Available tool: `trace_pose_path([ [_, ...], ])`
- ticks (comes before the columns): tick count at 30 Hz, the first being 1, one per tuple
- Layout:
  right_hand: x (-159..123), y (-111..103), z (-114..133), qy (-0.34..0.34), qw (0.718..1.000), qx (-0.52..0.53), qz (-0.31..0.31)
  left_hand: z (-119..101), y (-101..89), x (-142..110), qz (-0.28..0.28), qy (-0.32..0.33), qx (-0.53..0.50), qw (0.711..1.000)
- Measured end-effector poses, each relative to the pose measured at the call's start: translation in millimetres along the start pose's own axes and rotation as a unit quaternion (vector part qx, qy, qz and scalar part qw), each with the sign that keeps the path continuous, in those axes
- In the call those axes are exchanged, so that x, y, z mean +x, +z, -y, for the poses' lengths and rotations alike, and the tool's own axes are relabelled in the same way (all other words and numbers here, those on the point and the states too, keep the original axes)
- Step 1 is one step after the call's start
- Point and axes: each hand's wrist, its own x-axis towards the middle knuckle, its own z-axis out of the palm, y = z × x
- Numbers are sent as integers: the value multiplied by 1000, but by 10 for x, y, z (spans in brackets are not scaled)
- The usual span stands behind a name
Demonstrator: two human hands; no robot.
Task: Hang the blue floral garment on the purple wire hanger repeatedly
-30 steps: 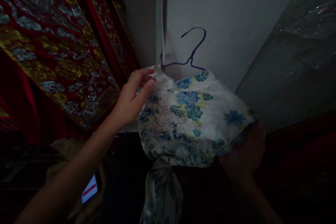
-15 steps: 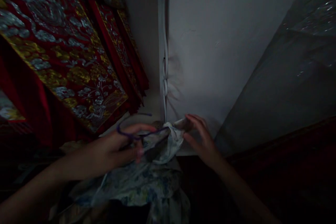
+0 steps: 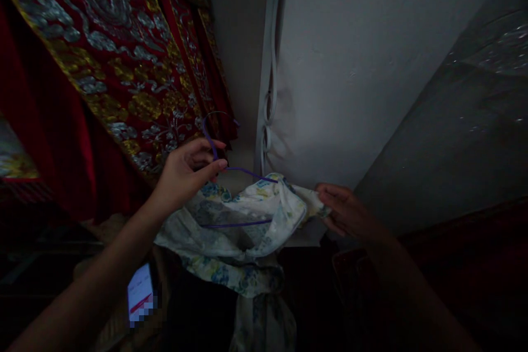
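Note:
My left hand (image 3: 190, 173) is closed round the neck of a thin purple clothes hanger (image 3: 249, 172), just below its hook. A white garment with a blue and yellow flower print (image 3: 235, 272) hangs on the hanger. Its neckline gapes towards me, and the hanger's lower bar crosses inside the opening. To the right, my right hand (image 3: 344, 209) pinches the garment's edge, pulling that part out sideways past the hanger's end. The lower part of the garment drops below into shadow.
Red cloth with gold and silver embroidery (image 3: 124, 66) hangs at the left. White cables (image 3: 270, 82) run down the pale wall (image 3: 330, 66). A lit phone (image 3: 141, 292) lies low on the left. Clear plastic sheeting (image 3: 466, 121) covers the right side.
My left hand has risen with the hanger, whose hook now stands higher. The garment's neckline has spread wider. My right hand has moved right and drawn its edge outward. The phone has come into view.

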Motion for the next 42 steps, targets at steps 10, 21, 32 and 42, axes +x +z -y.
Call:
trace_pose_path([
  [10,739,-228,435,-64,950,191,-238,-49,104,-336,-191,274,235,913],
  [21,436,-213,-153,-85,907,284,-299,677,1107,-764,207,-29,238,948],
  [32,-16,-73,-535,-140,834,309,-434,864,1515,-1441,-17,-164,-19,986],
  [42,-528,1226,-1363,-40,979,39,-196,414,1650,-1552,-91,-262,-293,915],
])
